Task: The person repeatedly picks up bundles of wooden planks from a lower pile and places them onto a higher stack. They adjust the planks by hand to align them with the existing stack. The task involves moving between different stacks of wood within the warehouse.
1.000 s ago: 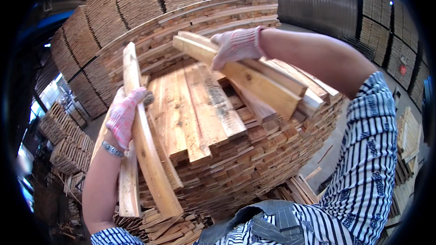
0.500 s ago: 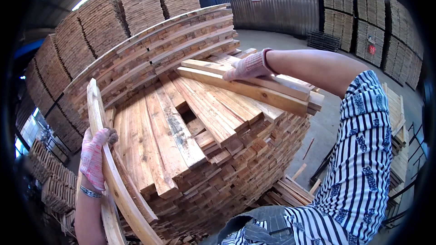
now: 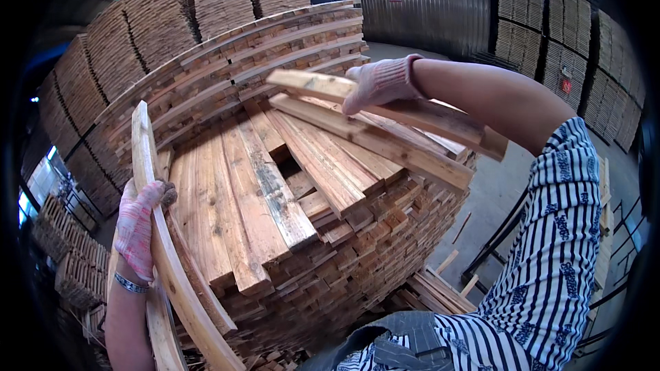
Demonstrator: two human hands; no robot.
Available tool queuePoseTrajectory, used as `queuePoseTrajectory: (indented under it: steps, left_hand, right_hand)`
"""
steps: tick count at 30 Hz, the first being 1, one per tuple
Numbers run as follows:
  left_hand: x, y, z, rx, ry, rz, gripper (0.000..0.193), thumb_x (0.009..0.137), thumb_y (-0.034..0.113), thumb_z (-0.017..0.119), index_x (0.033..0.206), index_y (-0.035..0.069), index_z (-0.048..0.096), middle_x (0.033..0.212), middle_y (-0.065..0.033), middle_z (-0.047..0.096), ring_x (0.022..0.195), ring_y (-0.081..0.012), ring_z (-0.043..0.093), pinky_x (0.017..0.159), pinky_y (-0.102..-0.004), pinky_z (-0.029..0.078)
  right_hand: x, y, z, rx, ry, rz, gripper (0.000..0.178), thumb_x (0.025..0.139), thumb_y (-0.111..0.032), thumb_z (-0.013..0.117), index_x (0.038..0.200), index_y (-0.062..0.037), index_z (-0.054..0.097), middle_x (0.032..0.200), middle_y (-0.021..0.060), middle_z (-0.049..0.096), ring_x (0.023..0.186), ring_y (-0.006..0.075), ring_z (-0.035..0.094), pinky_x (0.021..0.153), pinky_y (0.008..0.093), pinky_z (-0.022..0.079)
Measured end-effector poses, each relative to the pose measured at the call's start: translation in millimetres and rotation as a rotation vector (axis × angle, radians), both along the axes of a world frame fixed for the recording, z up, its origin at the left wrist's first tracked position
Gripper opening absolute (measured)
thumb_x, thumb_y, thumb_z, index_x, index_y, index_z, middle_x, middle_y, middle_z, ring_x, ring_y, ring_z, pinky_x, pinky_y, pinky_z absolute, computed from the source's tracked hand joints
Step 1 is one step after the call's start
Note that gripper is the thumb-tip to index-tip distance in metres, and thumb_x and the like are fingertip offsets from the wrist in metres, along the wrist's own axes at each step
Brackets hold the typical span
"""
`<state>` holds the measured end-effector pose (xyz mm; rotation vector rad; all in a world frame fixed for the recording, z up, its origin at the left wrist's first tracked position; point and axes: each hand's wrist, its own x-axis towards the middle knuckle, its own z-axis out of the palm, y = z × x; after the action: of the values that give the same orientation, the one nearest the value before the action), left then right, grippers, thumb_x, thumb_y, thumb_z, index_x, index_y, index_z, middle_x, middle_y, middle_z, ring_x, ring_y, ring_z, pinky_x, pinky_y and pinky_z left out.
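My left hand (image 3: 139, 227), in a pink and white knit glove, is wrapped round a long wooden plank (image 3: 163, 251) tilted upright at the left edge of the lumber stack (image 3: 234, 199). More planks lie against that one, partly hidden. At the upper right, my gloved right hand (image 3: 383, 84) grips another wooden plank (image 3: 309, 83) from above, raised at a slant over the stack. Just beneath it a second plank (image 3: 385, 143) rests diagonally across the top boards. A dark gap (image 3: 283, 162) opens between boards in the stack's middle.
Layered timber (image 3: 234, 72) rises along the far side of the stack. Tall lumber piles (image 3: 158, 20) stand behind and at the far right. Loose sticks (image 3: 440, 292) and a dark metal frame (image 3: 505, 240) are by the near right side. A corrugated metal wall (image 3: 426, 14) is at the back.
My right hand has lifted one plank up off the plank beside it and moved it slightly right. My left hand keeps its grip, almost unmoved. The view has shifted slightly.
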<state>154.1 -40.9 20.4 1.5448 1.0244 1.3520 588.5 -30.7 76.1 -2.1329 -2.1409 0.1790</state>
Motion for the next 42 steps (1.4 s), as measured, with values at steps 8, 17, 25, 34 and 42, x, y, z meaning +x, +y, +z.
queuePoseTrajectory:
  steps: [8, 17, 25, 34, 42]
  left_hand:
    - [9.2, -3.9, -0.8, 0.002, -0.038, 0.004, 0.024, 0.096, 0.016, 0.061, 0.114, 0.002, 0.054, 0.098, -0.0074, 0.064, 0.087, -0.0144, 0.062, 0.084, -0.0282, 0.052]
    - [2.2, -16.4, 2.3, 0.004, 0.037, 0.031, 0.03, 0.095, 0.019, 0.062, 0.118, 0.001, 0.055, 0.104, -0.0078, 0.064, 0.095, -0.0148, 0.061, 0.091, -0.03, 0.049]
    - [6.7, -15.7, -6.1, 0.042, 0.029, -0.039, 0.032, 0.097, 0.024, 0.062, 0.119, 0.001, 0.057, 0.107, -0.0068, 0.064, 0.099, -0.014, 0.06, 0.095, -0.0294, 0.048]
    - [-5.2, -4.3, -10.1, 0.073, 0.067, -0.039, 0.038, 0.096, 0.024, 0.063, 0.125, 0.001, 0.053, 0.106, -0.0047, 0.062, 0.097, -0.0119, 0.059, 0.093, -0.028, 0.048]
    - [-6.5, -11.5, -7.8, 0.09, 0.118, -0.057, 0.05, 0.095, 0.027, 0.062, 0.135, 0.0, 0.045, 0.111, -0.0058, 0.06, 0.105, -0.0146, 0.058, 0.098, -0.0309, 0.048]
  right_hand:
    - [-3.4, 9.9, 2.1, -0.114, 0.105, 0.091, 0.08, 0.08, -0.045, 0.07, 0.139, 0.0031, 0.044, 0.119, 0.0206, 0.064, 0.104, 0.0265, 0.063, 0.092, 0.0377, 0.051]
    - [-38.7, 33.7, -11.0, -0.325, -0.172, 0.009, 0.107, 0.067, -0.034, 0.087, 0.146, 0.0073, 0.029, 0.124, 0.026, 0.062, 0.111, 0.0345, 0.064, 0.092, 0.0434, 0.052]
    - [-42.1, 29.1, -18.1, -0.296, -0.192, -0.133, 0.093, 0.062, -0.024, 0.088, 0.139, 0.0024, 0.041, 0.117, 0.0238, 0.066, 0.103, 0.0348, 0.066, 0.082, 0.049, 0.056]
    - [-52.0, 9.1, -8.3, -0.211, -0.351, -0.081, 0.116, 0.061, -0.024, 0.086, 0.152, 0.0002, 0.019, 0.126, 0.0264, 0.06, 0.108, 0.0386, 0.064, 0.085, 0.0476, 0.056]
    - [29.7, 11.1, 27.2, 0.033, -0.109, 0.049, 0.096, 0.064, -0.018, 0.078, 0.15, -0.0074, 0.037, 0.122, 0.0217, 0.064, 0.106, 0.0327, 0.065, 0.086, 0.0426, 0.055]
